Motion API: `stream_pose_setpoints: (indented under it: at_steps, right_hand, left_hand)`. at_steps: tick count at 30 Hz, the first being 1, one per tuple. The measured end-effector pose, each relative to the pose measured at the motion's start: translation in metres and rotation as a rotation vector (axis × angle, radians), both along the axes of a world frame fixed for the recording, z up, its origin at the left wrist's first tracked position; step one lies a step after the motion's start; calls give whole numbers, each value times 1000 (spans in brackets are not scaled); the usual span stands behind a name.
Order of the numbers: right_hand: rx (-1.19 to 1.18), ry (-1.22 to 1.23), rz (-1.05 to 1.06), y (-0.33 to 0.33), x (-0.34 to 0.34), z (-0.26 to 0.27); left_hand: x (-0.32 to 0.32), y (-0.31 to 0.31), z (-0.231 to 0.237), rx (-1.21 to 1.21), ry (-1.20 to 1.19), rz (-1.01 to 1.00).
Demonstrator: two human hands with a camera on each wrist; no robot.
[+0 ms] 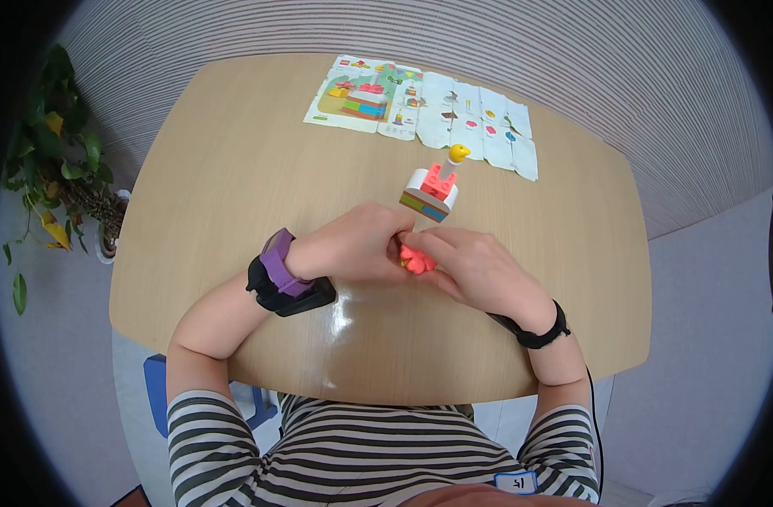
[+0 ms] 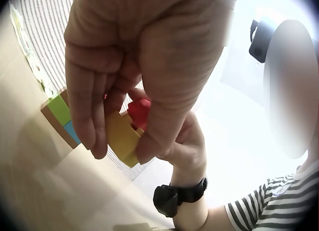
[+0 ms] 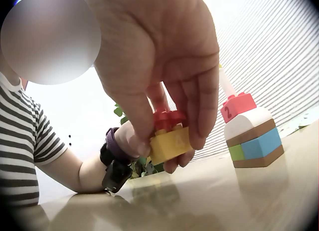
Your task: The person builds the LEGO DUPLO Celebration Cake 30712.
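Observation:
Both hands meet near the table's middle. The left hand (image 1: pixel 361 242) (image 2: pixel 134 56) pinches a yellow block (image 2: pixel 122 139) between thumb and fingers. Opposite it, the right hand (image 1: pixel 479 266) (image 3: pixel 164 56) has its thumb and fingers round the same yellow block (image 3: pixel 171 145) and a red flower-shaped piece (image 1: pixel 417 260) (image 3: pixel 168 119) on top of it. Just beyond the hands stands a stack (image 3: pixel 256 143) of brown, green and blue blocks, with a white rounded piece (image 3: pixel 249 122), a red block (image 1: pixel 438 181) marked 2 and a clear-white stick with a yellow top (image 1: pixel 460 153).
A creased instruction sheet (image 1: pixel 420 110) lies at the table's far side, behind the stack. Leafy plants (image 1: pixel 61 152) stand left of the table (image 1: pixel 209 169). A striped wall (image 1: pixel 488 42) rises behind, and part of a blue chair (image 1: pixel 155 393) shows at lower left.

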State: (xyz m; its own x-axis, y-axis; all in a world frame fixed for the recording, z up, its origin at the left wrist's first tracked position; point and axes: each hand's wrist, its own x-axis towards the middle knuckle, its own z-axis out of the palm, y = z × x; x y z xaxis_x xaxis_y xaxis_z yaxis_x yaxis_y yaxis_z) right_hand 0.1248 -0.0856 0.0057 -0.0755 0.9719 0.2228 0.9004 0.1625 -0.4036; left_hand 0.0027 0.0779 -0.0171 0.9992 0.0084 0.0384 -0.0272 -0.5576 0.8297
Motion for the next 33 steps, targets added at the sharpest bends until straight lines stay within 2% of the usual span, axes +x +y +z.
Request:
stream_pose_setpoints:
  at_steps: [7, 23, 26, 31, 33]
  right_hand:
    - [-204, 74, -47, -3, -3, 13]
    - [-170, 158, -90, 0, -2, 4]
    - [-204, 141, -83, 2, -1, -3]
    - [-237, 107, -63, 5, -1, -16]
    - [-338, 46, -90, 7, -6, -15]
  left_hand:
    - [0, -4, -4, 2, -13, -17]
    - [1, -3, -6, 1, -24, 29]
    - [3, -1, -8, 170, 34, -9]
    - [2, -2, -18, 222, -6, -34]
    - [2, -3, -20, 247, -22, -51]
